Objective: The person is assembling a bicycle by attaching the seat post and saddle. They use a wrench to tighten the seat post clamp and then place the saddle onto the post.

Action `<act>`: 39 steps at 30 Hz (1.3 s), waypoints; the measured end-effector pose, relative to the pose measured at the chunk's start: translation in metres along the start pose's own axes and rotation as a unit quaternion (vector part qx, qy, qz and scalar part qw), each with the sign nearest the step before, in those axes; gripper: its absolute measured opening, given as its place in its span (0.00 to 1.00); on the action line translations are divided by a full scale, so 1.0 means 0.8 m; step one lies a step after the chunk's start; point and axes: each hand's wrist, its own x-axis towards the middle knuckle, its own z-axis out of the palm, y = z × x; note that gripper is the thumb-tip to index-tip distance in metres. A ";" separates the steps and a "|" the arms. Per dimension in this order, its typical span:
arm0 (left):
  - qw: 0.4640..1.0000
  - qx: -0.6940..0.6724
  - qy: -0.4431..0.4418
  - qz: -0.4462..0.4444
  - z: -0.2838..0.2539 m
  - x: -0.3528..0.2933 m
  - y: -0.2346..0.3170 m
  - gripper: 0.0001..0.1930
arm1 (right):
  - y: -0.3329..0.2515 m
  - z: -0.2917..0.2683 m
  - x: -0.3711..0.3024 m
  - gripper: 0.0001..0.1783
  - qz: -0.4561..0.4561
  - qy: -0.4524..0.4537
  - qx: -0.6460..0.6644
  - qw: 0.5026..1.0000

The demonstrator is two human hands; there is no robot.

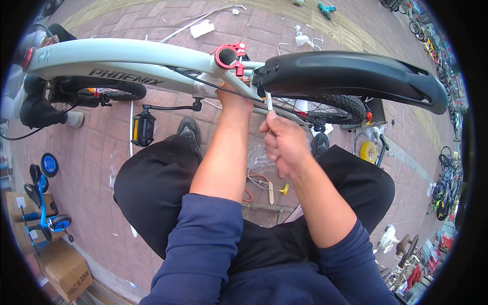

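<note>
A pale grey bicycle frame [137, 48] stretches across in front of me. A red seat clamp [240, 67] rings its open seat tube. Attached behind it is a long black mudguard [351, 73] above the knobby rear tyre [353, 108]. My left hand [236, 99] reaches in beneath the frame beside the seat tube, its fingers hidden by the tubes. My right hand [287, 140] is closed around a slim silver wrench [269, 101], which points up to the mudguard's front mount. The wrench's far end is hidden there.
Someone's dark-clothed leg [38, 104] is by the bicycle's front at left. A crank pedal [144, 129] hangs near my left knee. Yellow tape [368, 152] lies right; a teal drill [327, 10] lies far off. Cardboard boxes [63, 269] and a blue child's bike [43, 206] stand at lower left.
</note>
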 end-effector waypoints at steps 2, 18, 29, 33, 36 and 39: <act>1.000 -0.001 0.012 -0.003 0.013 -0.009 0.000 0.07 | -0.020 -0.021 0.011 0.22 0.025 0.000 -0.068 0.997; 0.999 -0.010 0.042 0.003 0.033 -0.034 0.014 0.14 | 0.005 0.042 -0.011 0.23 0.050 0.007 0.048 0.998; 0.999 -0.033 0.033 0.008 0.022 -0.021 0.011 0.15 | -0.029 -0.037 0.023 0.23 0.076 0.028 -0.116 0.990; 1.000 -0.011 0.027 0.003 0.017 -0.014 0.005 0.06 | -0.062 -0.050 0.035 0.20 0.008 0.089 -0.129 0.988; 1.000 -0.012 0.016 0.015 0.013 -0.012 0.004 0.06 | -0.060 -0.040 0.037 0.19 -0.001 0.088 -0.119 0.989; 0.999 -0.024 0.010 0.027 0.008 -0.014 0.003 0.08 | -0.023 -0.019 0.019 0.21 0.020 0.063 -0.093 0.993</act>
